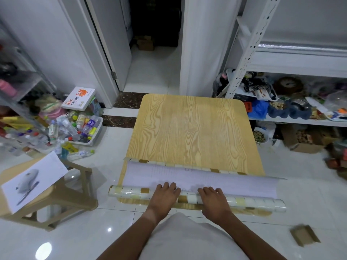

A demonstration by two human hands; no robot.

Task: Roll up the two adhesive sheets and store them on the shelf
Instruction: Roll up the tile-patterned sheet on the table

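Observation:
On the floor lies a wood-grain adhesive sheet [191, 132], spread flat. Across its near end lies a second sheet with a cream and tan tile pattern. Its near part is wound into a roll [131, 192], and its white backing [206, 178] is still flat beyond the roll. My left hand [165, 194] and my right hand [212, 198] press on top of the roll, palms down, fingers straight and reaching onto the backing. A white metal shelf [249, 44] stands at the right, with a silvery roll [300, 46] on its upper board.
A beige plastic stool [65, 199] with a printed paper stands at the left. A bin of plastic bottles [82, 132] sits beyond it. The lower shelf boards are crowded with clutter. A small cardboard box [304, 236] lies on the tiles at the right. An open doorway is ahead.

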